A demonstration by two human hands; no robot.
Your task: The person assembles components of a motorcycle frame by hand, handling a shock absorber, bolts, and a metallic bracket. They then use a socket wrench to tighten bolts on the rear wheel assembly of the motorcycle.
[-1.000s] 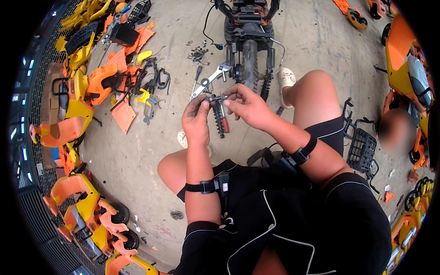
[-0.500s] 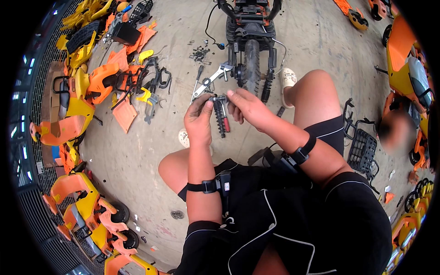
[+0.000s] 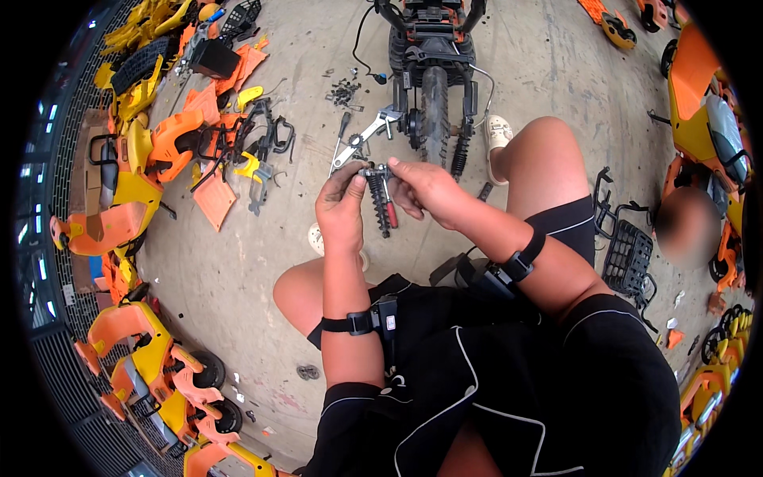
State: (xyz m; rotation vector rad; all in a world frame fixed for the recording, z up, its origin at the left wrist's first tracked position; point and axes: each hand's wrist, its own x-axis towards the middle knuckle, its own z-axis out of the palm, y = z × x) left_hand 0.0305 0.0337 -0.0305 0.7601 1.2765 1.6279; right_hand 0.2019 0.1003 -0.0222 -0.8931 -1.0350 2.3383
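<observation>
My left hand [image 3: 340, 205] is closed around the top end of a black coil-spring shock absorber [image 3: 379, 205], which hangs down between my hands. At that same end, the thumb and fingers of my right hand [image 3: 431, 191] pinch the metal fitting; what exactly lies between the fingertips is too small to make out. A red-handled screwdriver [image 3: 391, 215] shows just beside the spring, and I cannot tell whether it is on the floor behind. Beyond my hands stands a partly stripped scooter with its front tyre [image 3: 435, 119] facing me and another shock absorber [image 3: 460, 155] at its side.
On the floor left of the tyre lie a large silver wrench [image 3: 366, 137], a black-handled screwdriver [image 3: 342, 131] and scattered small fasteners [image 3: 343, 93]. Orange and yellow body panels [image 3: 213, 199] are strewn farther left. A black metal basket [image 3: 628, 254] lies right of my knee.
My right hand has turned slightly and its thumb has shifted left against the end of the shock absorber. The left hand keeps its hold.
</observation>
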